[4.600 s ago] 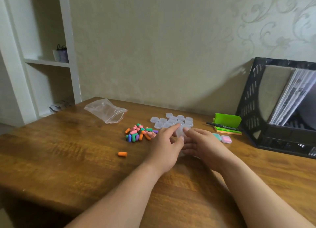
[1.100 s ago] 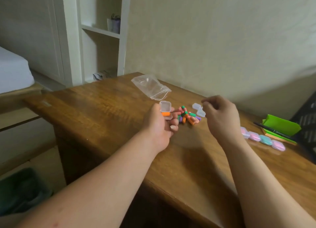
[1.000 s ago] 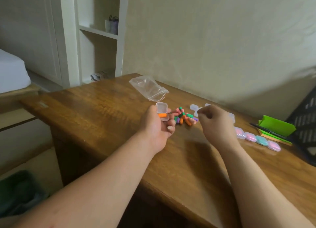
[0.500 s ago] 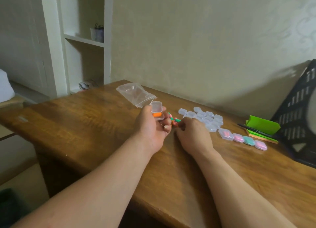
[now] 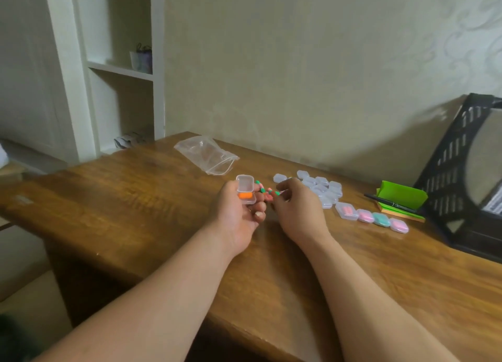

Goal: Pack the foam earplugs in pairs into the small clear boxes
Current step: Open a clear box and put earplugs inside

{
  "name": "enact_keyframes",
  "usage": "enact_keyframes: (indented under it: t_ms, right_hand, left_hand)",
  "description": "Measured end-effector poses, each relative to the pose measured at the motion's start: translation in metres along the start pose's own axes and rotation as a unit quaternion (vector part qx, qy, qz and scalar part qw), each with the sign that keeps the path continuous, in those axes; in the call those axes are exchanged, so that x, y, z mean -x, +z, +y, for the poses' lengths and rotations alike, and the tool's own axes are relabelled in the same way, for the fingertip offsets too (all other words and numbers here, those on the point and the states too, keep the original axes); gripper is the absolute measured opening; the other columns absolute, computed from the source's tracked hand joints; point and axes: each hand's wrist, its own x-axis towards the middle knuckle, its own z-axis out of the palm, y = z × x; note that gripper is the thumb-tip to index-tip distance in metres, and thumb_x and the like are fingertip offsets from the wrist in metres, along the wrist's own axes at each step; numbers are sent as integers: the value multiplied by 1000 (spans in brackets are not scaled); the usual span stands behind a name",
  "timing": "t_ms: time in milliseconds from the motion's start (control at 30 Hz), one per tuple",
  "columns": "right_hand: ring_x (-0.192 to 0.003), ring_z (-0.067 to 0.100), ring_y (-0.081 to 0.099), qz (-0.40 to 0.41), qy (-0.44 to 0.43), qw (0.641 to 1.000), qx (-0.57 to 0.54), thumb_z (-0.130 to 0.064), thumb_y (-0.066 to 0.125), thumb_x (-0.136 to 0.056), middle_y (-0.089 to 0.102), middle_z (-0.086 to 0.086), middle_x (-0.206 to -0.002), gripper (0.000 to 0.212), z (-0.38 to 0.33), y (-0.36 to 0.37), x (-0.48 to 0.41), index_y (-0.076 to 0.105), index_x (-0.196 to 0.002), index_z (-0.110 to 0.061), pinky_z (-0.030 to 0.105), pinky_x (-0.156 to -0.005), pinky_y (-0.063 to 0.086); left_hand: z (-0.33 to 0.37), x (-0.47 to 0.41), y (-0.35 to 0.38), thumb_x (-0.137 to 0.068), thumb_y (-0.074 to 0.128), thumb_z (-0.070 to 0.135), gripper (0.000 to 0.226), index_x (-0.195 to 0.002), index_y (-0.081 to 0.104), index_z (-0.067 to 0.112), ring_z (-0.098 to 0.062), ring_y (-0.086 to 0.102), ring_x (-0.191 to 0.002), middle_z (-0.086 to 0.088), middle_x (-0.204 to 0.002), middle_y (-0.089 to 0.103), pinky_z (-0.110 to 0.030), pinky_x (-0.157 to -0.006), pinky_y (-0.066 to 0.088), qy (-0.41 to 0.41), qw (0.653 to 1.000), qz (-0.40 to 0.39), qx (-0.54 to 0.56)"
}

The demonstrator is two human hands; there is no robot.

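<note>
I find the left hand [image 5: 239, 217] gripping the open box [image 5: 245, 189] between thumb and curled fingers, raised just off the wood, forearm running in from the lower left. The lid stands hinged back on the far side, and one orange earplug [image 5: 245, 196] lies in the tray. Just to the right of that grip, the right hand [image 5: 296, 209] sits back-up with its fingers bent down over the loose earplugs [image 5: 264, 191]. Its fingertips are hidden, so I cannot tell whether it pinches anything. Only a few green, pink and orange pieces of the pile show between the two hands. Beyond the right hand's knuckles lies a cluster of empty boxes [image 5: 323, 189], lids closed. Further right of the grip, four packed boxes [image 5: 372, 217] form a row, three with pink contents and one with teal. Past them are a green notepad [image 5: 399, 198] with a pen [image 5: 391, 204] across it, then a black file rack [image 5: 467, 171] at the edge of view. Behind the grip and slightly left, a clear zip bag [image 5: 206, 155] lies flat. All rest on a brown wooden table [image 5: 135, 212] set against a pale patterned wall [image 5: 298, 62]. A white shelf unit [image 5: 119, 71] stands far left.
</note>
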Motion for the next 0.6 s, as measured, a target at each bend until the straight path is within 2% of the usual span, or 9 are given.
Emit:
enact_keyframes:
  t_ms: [100, 200, 300, 367, 400, 500, 600]
  right_hand:
    - [-84, 0, 63, 43, -45, 989, -136, -17, 67, -103, 70, -13, -95, 12, -8, -15, 9, 73, -108, -27, 16, -66, 44]
    - [-85, 2, 65, 24, -122, 975, -182, -11, 71, -97, 73, -8, -91, 15, -22, -23, 22, 77, -99, -24, 11, -68, 46]
    - [-83, 7, 64, -33, -153, 974, -164, -14, 73, -94, 70, -6, -90, 14, -30, -20, 31, 77, -94, -28, 17, -68, 48]
    - [-85, 7, 62, -52, -162, 976, -136, -17, 74, -93, 67, -7, -91, 14, -29, -17, 31, 78, -92, -31, 23, -71, 49]
    - [-87, 6, 60, -54, -164, 977, -124, -18, 74, -93, 65, -7, -92, 16, -28, -15, 31, 80, -94, -32, 25, -72, 48]
    - [-90, 3, 58, -46, -165, 979, -112, -20, 74, -95, 61, -6, -93, 16, -28, -13, 30, 81, -97, -34, 23, -73, 49]
    - [-88, 5, 60, -28, -166, 978, -123, -23, 76, -95, 63, -8, -94, 10, -28, -12, 31, 76, -92, -33, 28, -73, 52]
  left_hand:
    - [-1, 0, 1, -103, 44, 19, 20, -102, 62, 12, -13, 45, -54, -3, -63, 57, -24, -51, 32, 4, 1000, -19, -17]
    - [-3, 0, -1, -105, 39, 26, 30, -104, 65, 13, -13, 50, -53, -4, -70, 60, -25, -53, 35, 10, 999, -30, -39]
    - [-5, -2, -5, -110, 33, 34, 47, -117, 72, 8, -19, 68, -73, -12, -93, 74, -31, -68, 50, 4, 999, -34, -41]
    - [-6, -3, -8, -110, 32, 35, 55, -126, 75, 4, -26, 78, -103, -17, -114, 80, -39, -95, 61, -2, 998, -37, -41]
    - [-6, -3, -8, -110, 32, 36, 56, -126, 76, 4, -29, 77, -113, -19, -120, 79, -44, -105, 59, -5, 998, -40, -43]
    - [-5, 0, -8, -112, 31, 39, 58, -123, 77, 6, -29, 77, -114, -20, -120, 79, -46, -105, 60, 2, 998, -32, -50]
    - [-4, 2, -6, -112, 31, 37, 57, -128, 75, 5, -31, 76, -116, -22, -123, 77, -47, -105, 59, 2, 999, -23, -46]
